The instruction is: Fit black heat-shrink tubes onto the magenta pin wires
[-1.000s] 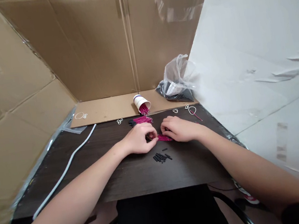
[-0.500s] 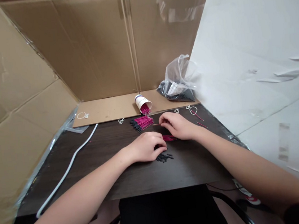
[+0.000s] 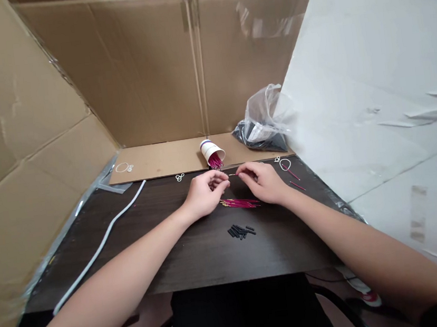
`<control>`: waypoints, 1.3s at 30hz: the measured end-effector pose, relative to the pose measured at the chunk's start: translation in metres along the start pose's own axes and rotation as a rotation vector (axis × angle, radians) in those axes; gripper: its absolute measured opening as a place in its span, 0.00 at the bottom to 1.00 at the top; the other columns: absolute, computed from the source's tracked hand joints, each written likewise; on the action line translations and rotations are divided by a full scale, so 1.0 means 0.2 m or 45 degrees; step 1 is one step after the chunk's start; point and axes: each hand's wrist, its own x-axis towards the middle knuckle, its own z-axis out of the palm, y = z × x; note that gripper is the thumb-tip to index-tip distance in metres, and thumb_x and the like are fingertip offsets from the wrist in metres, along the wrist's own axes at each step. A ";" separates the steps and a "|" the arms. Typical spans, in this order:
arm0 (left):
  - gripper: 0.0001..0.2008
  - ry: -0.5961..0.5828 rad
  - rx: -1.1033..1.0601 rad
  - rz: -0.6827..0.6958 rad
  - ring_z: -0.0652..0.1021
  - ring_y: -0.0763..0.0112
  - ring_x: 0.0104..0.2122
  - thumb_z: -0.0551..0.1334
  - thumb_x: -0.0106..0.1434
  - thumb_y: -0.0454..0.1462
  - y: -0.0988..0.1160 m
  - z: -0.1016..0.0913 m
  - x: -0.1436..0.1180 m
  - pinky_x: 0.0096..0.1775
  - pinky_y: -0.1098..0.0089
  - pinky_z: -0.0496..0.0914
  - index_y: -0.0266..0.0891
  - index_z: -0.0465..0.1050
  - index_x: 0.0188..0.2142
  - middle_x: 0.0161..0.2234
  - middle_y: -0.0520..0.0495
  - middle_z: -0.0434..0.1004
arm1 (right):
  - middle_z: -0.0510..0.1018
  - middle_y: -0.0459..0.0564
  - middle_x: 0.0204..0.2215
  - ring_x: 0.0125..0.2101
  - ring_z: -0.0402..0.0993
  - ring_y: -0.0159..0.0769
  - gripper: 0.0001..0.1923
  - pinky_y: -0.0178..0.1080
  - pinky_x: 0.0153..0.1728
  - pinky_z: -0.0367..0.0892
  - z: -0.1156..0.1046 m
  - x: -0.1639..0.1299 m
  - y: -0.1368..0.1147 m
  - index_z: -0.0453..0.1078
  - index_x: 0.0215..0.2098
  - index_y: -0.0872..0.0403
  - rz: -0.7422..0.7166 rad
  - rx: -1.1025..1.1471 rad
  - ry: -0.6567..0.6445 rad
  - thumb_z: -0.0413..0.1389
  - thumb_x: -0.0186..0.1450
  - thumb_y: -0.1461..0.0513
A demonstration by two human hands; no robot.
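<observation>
My left hand (image 3: 205, 192) and my right hand (image 3: 264, 182) meet above the dark table (image 3: 166, 255), just in front of a tipped paper cup (image 3: 209, 152). My right hand pinches a thin pink wire (image 3: 232, 175) whose bare tip points at my left fingertips. My left fingers are pinched together at that tip, apparently on a small black tube piece that is mostly hidden. A loose bunch of pink wires (image 3: 241, 203) lies on the table under my hands. A small pile of black tube pieces (image 3: 241, 230) lies nearer to me.
The tipped cup spills pink wires. A clear plastic bag (image 3: 262, 126) of black pieces sits at the back right. A white cable (image 3: 100, 241) runs along the left. Small white rings (image 3: 123, 168) and a loop (image 3: 284, 164) lie about. Cardboard walls (image 3: 143, 72) enclose the table.
My left hand left the black tube pile and rose toward the cup. My right hand lifted a pink wire to meet it. The wire bunch on the table is now uncovered.
</observation>
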 end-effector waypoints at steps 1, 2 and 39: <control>0.10 0.016 -0.039 -0.040 0.84 0.66 0.32 0.72 0.67 0.36 -0.02 0.00 0.01 0.39 0.63 0.79 0.35 0.84 0.46 0.37 0.41 0.88 | 0.82 0.50 0.33 0.30 0.74 0.39 0.09 0.41 0.38 0.68 0.00 0.00 -0.01 0.78 0.45 0.52 -0.003 -0.007 0.012 0.56 0.78 0.59; 0.11 0.034 -0.050 -0.060 0.84 0.65 0.33 0.73 0.67 0.37 -0.04 -0.01 0.02 0.41 0.62 0.80 0.35 0.85 0.47 0.38 0.40 0.89 | 0.82 0.50 0.33 0.30 0.74 0.39 0.09 0.41 0.38 0.68 0.00 0.00 -0.01 0.78 0.44 0.52 -0.004 -0.016 0.020 0.56 0.78 0.58; 0.11 -0.034 0.113 0.048 0.83 0.61 0.36 0.70 0.71 0.41 -0.02 0.01 -0.01 0.41 0.61 0.78 0.37 0.88 0.45 0.37 0.42 0.88 | 0.83 0.53 0.38 0.35 0.76 0.40 0.10 0.45 0.41 0.72 -0.02 -0.01 -0.06 0.77 0.45 0.52 -0.290 -0.050 -0.022 0.54 0.81 0.61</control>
